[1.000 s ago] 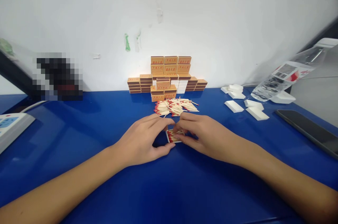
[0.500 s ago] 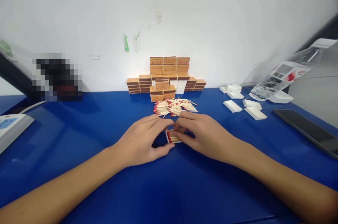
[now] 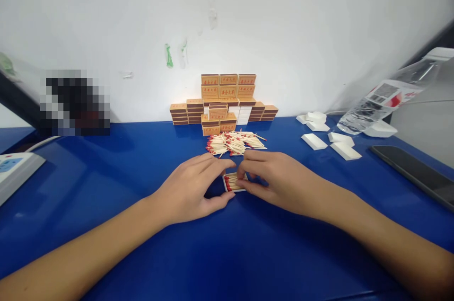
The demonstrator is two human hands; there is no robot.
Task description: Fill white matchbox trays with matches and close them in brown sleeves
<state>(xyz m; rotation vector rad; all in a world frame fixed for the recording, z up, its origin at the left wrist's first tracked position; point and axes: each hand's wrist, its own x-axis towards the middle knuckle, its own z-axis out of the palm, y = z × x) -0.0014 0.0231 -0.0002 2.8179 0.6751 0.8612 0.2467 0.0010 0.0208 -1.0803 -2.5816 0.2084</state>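
A small white matchbox tray lies on the blue table between my hands, with a row of red-headed matches in it. My left hand holds the tray's left end, thumb at the near side and fingers at the far side. Over the tray's right part, my right hand has its thumb and fingertips bent down onto the matches; the tips partly cover them. Just beyond my hands is a loose heap of matches, most heads pointing left.
Stacked matchboxes stand against the wall behind the heap. To the right are several white trays, a tilted plastic bottle and a black phone. A white power strip lies at the left edge.
My right hand has shifted slightly to the right over the tray, baring a little more of the matches. My left hand keeps its place at the tray.
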